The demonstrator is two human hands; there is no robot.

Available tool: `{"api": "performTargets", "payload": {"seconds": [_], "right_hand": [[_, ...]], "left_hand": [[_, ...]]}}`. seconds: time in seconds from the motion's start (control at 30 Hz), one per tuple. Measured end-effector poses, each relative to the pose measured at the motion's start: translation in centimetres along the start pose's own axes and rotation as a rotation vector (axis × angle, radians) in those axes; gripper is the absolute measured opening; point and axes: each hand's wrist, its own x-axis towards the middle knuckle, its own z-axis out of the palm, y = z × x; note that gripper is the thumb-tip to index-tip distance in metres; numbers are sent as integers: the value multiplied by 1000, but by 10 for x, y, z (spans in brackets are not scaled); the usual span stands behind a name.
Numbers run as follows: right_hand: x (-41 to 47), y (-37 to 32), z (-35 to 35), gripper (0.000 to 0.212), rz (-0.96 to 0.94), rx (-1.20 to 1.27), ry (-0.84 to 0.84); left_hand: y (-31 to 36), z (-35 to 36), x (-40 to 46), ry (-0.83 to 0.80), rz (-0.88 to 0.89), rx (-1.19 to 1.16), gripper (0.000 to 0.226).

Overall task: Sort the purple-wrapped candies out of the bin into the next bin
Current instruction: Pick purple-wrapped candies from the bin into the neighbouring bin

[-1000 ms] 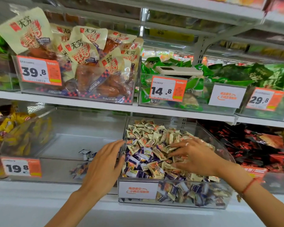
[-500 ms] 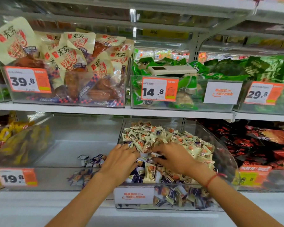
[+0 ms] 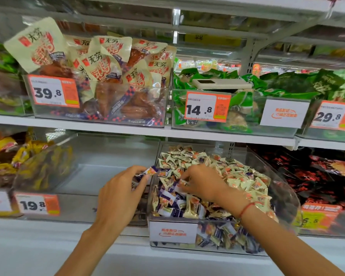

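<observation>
Transfer step. Left hand (image 3: 120,196) pinches a purple-wrapped candy (image 3: 145,173) over the wall between bins; right hand (image 3: 202,181) fingers curl, picking in the candy bin (image 3: 287,196). Next: release into the next bin (image 3: 88,176).

Clear glossy plastic bin (image 3: 283,188) holds candies (image 3: 239,176) in shiny crinkled wrappers.

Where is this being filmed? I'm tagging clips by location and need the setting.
Most likely a shop's snack aisle: white shelves carry clear bins of packaged food, orange price tags are clipped to the bin fronts, and one bin holds loose wrapped candies.
</observation>
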Motion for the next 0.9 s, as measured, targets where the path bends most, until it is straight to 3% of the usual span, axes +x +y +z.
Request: {"api": "performTargets", "payload": {"seconds": [0.07, 0.13, 0.23, 0.3, 0.47, 0.57, 0.77, 0.83, 0.9], "right_hand": [[11, -11, 10, 29, 27, -64, -76], [19, -17, 18, 14, 32, -122, -65], [18, -18, 16, 20, 20, -122, -84], [10, -11, 9, 7, 20, -11, -7], [-3, -23, -9, 18, 19, 496, 433], [16, -59, -9, 26, -108, 647, 356], [58, -77, 9, 52, -189, 320, 120], [47, -70, 5, 50, -165, 321, 173], [27, -57, 0, 35, -136, 285, 288]], "left_hand": [[-5, -1, 2, -6, -46, -3, 17], [-10, -2, 4, -24, -72, 2, 15], [-20, -3, 6, -65, -96, 50, 15], [-27, -5, 9, -93, -114, 66, 16], [-52, -10, 17, -82, -206, -3, 13], [-59, -10, 19, -36, -227, -24, 14], [-66, 0, 12, -86, -269, 27, 27], [-69, 2, 12, -127, -298, 22, 36], [-67, 2, 12, -128, -307, 21, 40]]}}
